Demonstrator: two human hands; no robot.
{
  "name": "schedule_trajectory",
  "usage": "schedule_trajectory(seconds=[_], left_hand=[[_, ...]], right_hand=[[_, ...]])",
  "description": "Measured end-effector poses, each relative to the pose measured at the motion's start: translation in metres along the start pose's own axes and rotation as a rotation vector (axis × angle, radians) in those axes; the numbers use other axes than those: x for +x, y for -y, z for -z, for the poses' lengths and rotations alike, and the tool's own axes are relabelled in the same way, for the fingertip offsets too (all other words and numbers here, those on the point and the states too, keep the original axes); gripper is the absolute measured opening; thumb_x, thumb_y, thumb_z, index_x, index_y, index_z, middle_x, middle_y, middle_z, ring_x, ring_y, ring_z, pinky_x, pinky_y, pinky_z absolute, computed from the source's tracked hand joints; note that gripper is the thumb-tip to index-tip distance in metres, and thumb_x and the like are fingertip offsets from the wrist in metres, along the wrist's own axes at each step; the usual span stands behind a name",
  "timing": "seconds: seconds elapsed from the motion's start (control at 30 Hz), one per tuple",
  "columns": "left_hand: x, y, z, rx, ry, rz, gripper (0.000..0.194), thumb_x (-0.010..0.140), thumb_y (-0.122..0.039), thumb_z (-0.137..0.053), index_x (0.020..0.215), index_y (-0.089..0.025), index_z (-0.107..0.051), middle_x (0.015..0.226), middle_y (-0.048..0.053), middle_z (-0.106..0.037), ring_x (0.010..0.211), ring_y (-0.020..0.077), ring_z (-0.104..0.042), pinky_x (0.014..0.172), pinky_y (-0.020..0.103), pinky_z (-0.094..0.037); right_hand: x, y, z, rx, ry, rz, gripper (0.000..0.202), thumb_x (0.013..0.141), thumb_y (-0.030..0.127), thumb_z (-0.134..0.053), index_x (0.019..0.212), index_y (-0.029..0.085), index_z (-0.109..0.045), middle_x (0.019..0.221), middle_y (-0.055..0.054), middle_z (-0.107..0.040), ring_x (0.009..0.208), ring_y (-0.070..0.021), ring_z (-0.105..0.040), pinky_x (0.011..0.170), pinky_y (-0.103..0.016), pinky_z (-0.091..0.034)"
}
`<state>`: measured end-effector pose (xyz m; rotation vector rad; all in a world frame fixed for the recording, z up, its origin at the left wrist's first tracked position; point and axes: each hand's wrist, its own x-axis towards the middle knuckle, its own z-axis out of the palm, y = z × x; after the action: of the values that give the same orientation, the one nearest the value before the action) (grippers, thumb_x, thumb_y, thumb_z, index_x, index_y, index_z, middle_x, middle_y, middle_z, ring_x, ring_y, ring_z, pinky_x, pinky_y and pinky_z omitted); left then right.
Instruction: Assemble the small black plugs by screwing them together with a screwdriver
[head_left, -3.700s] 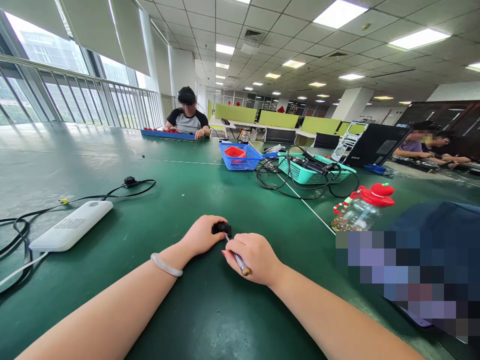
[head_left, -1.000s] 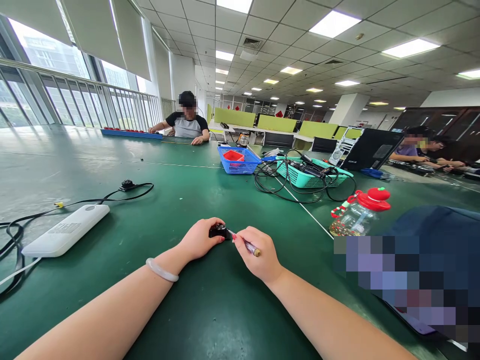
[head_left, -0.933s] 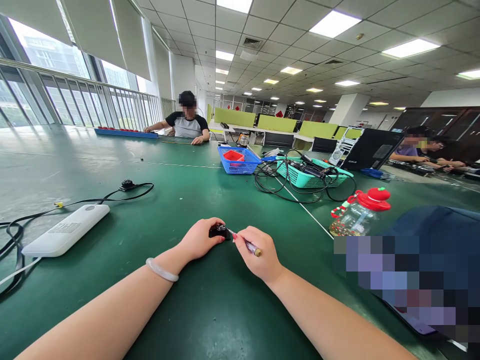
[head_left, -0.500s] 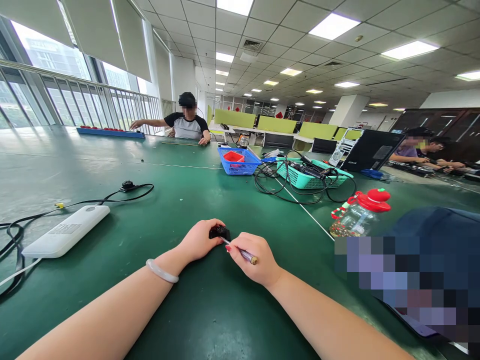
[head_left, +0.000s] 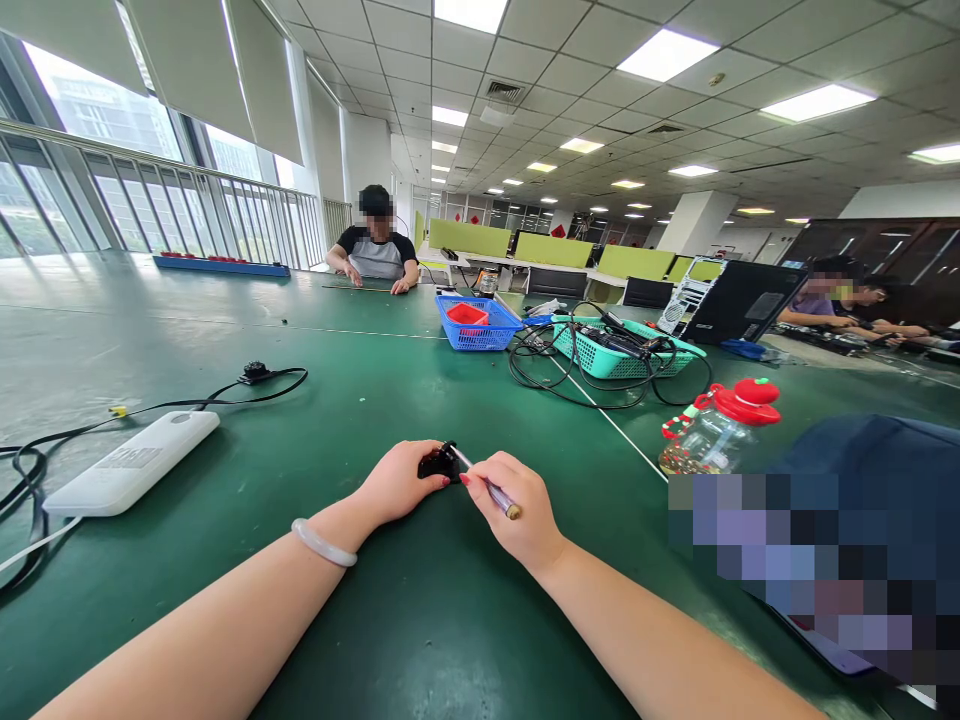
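Note:
My left hand [head_left: 399,482] is closed around a small black part [head_left: 439,463] on the green tabletop [head_left: 420,610]; its kind is too small to make out. A pale bangle [head_left: 324,543] circles my left wrist. My right hand [head_left: 517,505] pinches a slim screwdriver [head_left: 501,497] with a purplish handle and a metal shaft. The screwdriver slants up and left, its tip at the upper right edge of the black part. Fingers of my left hand hide much of that part.
A white power bank-like box [head_left: 139,460] with black cables lies left. Ahead are a blue basket [head_left: 480,338], a green basket [head_left: 600,362] with cables, and a red-lidded bottle [head_left: 712,440]. A person [head_left: 375,250] sits across the table; others sit far right.
The screwdriver tip has moved up along the black part, which looks turned in my left hand. Across the table, the person's outstretched arm has come back in front of the body.

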<state>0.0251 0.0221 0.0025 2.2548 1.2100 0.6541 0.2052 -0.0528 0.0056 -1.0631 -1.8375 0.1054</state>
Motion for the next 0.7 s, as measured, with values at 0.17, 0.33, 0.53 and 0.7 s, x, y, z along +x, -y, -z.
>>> schedule_trajectory(seconds=[0.17, 0.33, 0.53, 0.7], left_hand=[[0.000, 0.000, 0.001, 0.035, 0.007, 0.019, 0.039, 0.076, -0.033, -0.064, 0.114, -0.024, -0.065, 0.115, 0.005, -0.069, 0.107, 0.0264, -0.062, 0.097, 0.039, -0.048], [-0.002, 0.000, 0.001, 0.060, 0.018, 0.001, 0.046, 0.072, -0.034, -0.069, 0.117, -0.026, -0.065, 0.115, 0.005, -0.068, 0.109, 0.0283, -0.059, 0.099, 0.043, -0.047], [-0.002, 0.000, 0.002, 0.054, 0.030, 0.019, 0.042, 0.072, -0.031, -0.067, 0.114, -0.028, -0.066, 0.114, 0.003, -0.069, 0.109, 0.0278, -0.059, 0.099, 0.042, -0.047], [-0.003, -0.002, 0.002, 0.065, 0.037, 0.027, 0.042, 0.072, -0.030, -0.067, 0.114, -0.029, -0.066, 0.110, 0.003, -0.070, 0.107, 0.0276, -0.060, 0.096, 0.041, -0.048]], right_hand=[[0.003, -0.007, -0.004, -0.030, -0.086, -0.155, 0.010, 0.087, 0.026, -0.057, 0.093, 0.022, -0.065, 0.087, -0.004, -0.064, 0.076, -0.0163, -0.061, 0.070, -0.028, -0.048], [0.004, -0.005, -0.003, 0.048, -0.151, -0.125, 0.018, 0.091, 0.026, -0.049, 0.103, 0.022, -0.063, 0.093, -0.006, -0.066, 0.082, -0.0181, -0.062, 0.075, -0.030, -0.050], [0.003, -0.007, -0.003, 0.176, -0.099, -0.281, 0.022, 0.091, 0.034, -0.045, 0.080, 0.021, -0.059, 0.064, 0.000, -0.056, 0.058, -0.0142, -0.053, 0.055, -0.026, -0.044], [0.005, -0.023, -0.010, 0.484, -0.067, -0.553, 0.020, 0.085, 0.037, -0.047, 0.075, 0.020, -0.054, 0.056, 0.004, -0.049, 0.047, -0.0108, -0.046, 0.043, -0.022, -0.037]])
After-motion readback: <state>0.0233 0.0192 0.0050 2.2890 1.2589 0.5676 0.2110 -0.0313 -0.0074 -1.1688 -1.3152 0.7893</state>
